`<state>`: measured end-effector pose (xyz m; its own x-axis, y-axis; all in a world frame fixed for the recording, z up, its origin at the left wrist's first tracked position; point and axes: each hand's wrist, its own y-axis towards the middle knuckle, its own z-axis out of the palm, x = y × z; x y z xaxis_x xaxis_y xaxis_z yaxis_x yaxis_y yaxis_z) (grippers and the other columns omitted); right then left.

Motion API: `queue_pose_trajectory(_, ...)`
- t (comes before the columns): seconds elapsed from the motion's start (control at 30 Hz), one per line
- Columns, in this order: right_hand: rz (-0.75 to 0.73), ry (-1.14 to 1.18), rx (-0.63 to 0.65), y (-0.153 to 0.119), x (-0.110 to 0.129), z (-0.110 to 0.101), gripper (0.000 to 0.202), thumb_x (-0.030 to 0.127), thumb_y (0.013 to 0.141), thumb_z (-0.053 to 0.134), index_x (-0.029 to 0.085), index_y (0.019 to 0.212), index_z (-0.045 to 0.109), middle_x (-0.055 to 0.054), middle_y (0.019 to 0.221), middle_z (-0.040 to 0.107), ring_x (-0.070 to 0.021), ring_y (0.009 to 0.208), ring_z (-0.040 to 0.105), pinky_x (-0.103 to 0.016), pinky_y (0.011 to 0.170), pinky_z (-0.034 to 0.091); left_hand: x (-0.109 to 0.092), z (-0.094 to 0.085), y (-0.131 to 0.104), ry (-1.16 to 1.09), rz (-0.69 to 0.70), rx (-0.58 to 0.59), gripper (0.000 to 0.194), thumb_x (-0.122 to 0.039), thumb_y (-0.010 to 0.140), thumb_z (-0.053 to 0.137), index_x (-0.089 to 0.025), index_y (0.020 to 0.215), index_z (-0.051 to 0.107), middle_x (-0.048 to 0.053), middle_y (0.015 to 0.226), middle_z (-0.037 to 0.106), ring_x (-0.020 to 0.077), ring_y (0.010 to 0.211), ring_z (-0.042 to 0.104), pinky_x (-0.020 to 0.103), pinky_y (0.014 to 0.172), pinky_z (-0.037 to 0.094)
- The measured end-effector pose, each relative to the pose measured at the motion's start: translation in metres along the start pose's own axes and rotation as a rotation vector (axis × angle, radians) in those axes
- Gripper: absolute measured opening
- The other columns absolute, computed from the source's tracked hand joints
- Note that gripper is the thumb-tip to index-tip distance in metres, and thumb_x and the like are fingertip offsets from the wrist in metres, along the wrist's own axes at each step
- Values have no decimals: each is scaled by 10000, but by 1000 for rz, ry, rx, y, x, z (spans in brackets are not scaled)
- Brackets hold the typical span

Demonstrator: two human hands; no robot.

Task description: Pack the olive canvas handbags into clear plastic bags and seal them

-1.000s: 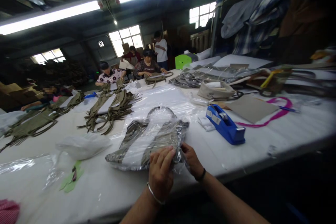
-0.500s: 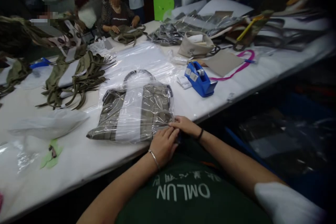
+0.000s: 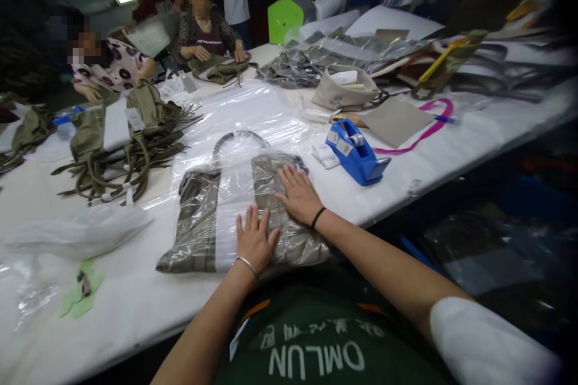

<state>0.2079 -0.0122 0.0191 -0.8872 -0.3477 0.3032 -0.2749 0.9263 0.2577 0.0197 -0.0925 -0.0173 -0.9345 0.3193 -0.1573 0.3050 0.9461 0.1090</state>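
A dark olive bag (image 3: pixel 196 219) with a white paper band lies flat inside a clear plastic sleeve near the front edge of the white table. My left hand (image 3: pixel 256 239) rests on the middle of the sleeve, fingers spread, beside the white band. On the right part of the bag lies my right hand (image 3: pixel 300 194), palm down with its fingers apart. Both hands press on the plastic and neither grips anything. The round handle (image 3: pixel 241 135) shows through the plastic at the far side.
A blue tape dispenser (image 3: pixel 356 153) stands right of the bag. Olive bags (image 3: pixel 117 132) are piled at left, beyond a white plastic bag (image 3: pixel 81 231). A beige pouch (image 3: pixel 345 90), wrapped goods and a green container (image 3: pixel 285 21) sit farther back. Several people are across the table.
Both hands have left the bag's near right corner and now lie spread on top of it. The right hand has moved farther forward, the left hand up and leftward. The view has shifted slightly.
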Motion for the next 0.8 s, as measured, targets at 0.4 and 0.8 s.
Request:
queue_pose_trajectory(0.4, 40, -130, 26, 28, -19, 13, 702, 523, 992, 336, 91, 1545, 323, -176, 1599, 306, -342, 1498, 201, -545, 1195, 173, 71, -58, 38, -137, -23, -61, 467, -404, 1032, 338, -212, 1425, 504, 108, 1544, 430, 243, 1479, 313, 552, 1228, 150)
queue_pose_trajectory(0.8, 105, -143, -25, 36, -43, 65, 776, 524, 985, 365, 39, 1569, 206, -199, 1642, 145, -321, 1533, 65, -520, 1219, 159, 189, 8, 105, 159, -434, 75, 666, -484, 1012, 210, -112, 1561, 266, 97, 1651, 150, 244, 1541, 70, 518, 1244, 10)
